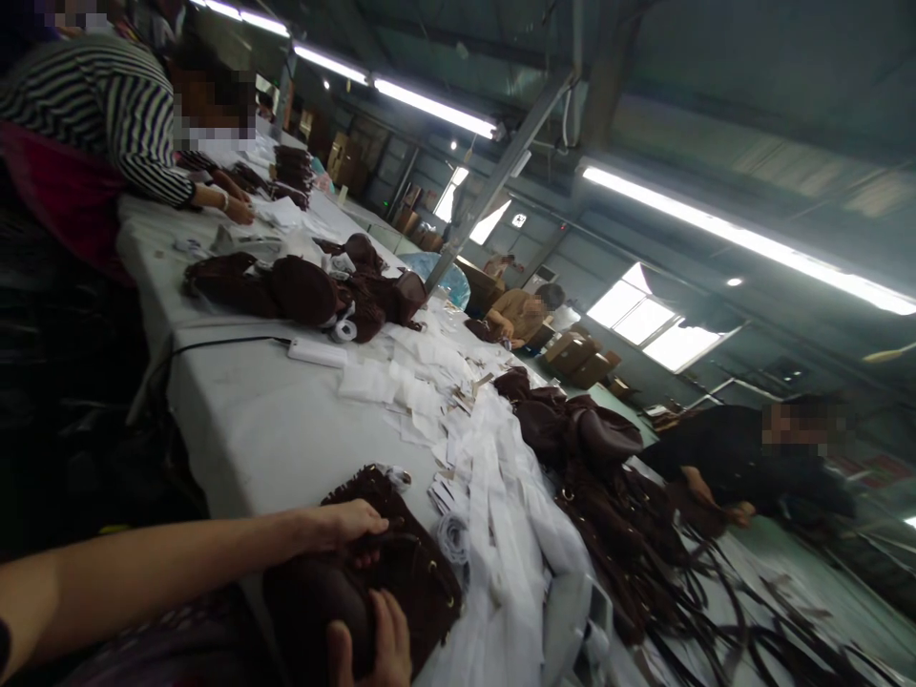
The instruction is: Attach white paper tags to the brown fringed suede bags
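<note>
A dark brown leather bag [422, 582] with metal rings and a stitched or fringed edge lies at the near edge of the white table. My left hand [350, 525] reaches in from the left with its fingers curled closed on the bag's upper part. Lower down, my right hand [376, 639] rests against the bag's rounded brown side, thumb and fingers apart around the leather. Just right of the bag sits a small white roll [452, 537].
White paper strips [493, 477] run along the table [264, 420]. Brown bags [307, 286] lie farther up, and more with straps [608, 515] at right. A person in stripes [107, 105] leans over at left; others work across the table. A metal post [493, 181] rises mid-table.
</note>
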Motion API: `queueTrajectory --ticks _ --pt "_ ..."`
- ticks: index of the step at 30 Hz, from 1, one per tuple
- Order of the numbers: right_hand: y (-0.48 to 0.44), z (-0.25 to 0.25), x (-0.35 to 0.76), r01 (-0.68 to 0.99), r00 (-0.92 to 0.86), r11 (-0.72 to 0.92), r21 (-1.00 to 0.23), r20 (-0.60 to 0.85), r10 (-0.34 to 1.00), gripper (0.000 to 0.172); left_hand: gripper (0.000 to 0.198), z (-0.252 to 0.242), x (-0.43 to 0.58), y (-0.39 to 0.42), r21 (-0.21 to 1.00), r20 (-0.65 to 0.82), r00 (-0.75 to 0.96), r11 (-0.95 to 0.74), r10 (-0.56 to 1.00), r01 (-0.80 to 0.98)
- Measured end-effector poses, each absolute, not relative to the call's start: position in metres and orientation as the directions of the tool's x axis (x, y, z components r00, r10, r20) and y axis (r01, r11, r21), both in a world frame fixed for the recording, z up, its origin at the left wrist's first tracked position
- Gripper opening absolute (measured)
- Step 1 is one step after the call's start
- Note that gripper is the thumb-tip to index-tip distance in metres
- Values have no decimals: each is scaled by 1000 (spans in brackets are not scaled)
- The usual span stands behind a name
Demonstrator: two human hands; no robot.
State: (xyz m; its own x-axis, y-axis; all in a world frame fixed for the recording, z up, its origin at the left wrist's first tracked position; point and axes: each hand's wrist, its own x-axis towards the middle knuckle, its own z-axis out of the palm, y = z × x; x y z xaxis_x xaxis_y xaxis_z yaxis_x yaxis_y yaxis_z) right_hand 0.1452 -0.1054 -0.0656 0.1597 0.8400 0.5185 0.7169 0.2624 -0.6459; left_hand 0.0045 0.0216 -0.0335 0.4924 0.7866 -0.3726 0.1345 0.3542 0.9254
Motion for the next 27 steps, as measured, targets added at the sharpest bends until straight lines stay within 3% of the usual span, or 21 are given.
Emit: queueTrajectory --ticks 3,5,9,12,15,18,21,25,27 --pt "-89 -20 148 665 176 309 -680 545 820 39 54 -52 4 15 910 -358 480 414 801 -13" --pt "-73 0 146 552 172 305 -776 464 869 36 55 -58 5 14 903 -341 477 424 810 -76" --pt "-46 -8 143 228 201 -7 -974 40 979 44 54 -58 4 15 899 -324 452 419 831 -125" --pt "-38 -33 144 1 164 -192 -981 -190 968 50 57 -55 2 12 915 -294 442 383 847 -127" --pt "-38 -39 144 -27 157 -297 -954 -298 942 54 51 -51 -1 -1 948 -206 440 290 874 -130" --pt "-39 -31 139 -35 116 -303 -953 -304 945 49 41 -46 -3 -17 989 -71 448 122 891 -87" --pt "-36 -27 133 -165 104 -281 -946 -300 948 41 42 -36 -6 -25 984 113 427 -162 897 78" --pt "-34 -34 132 -192 69 -291 -937 -309 949 39 38 -16 -10 -12 809 372 278 -456 886 372" --pt "-34 -37 133 -180 41 -280 -943 -292 956 41 29 -13 -7 3 663 461 336 -570 821 485"
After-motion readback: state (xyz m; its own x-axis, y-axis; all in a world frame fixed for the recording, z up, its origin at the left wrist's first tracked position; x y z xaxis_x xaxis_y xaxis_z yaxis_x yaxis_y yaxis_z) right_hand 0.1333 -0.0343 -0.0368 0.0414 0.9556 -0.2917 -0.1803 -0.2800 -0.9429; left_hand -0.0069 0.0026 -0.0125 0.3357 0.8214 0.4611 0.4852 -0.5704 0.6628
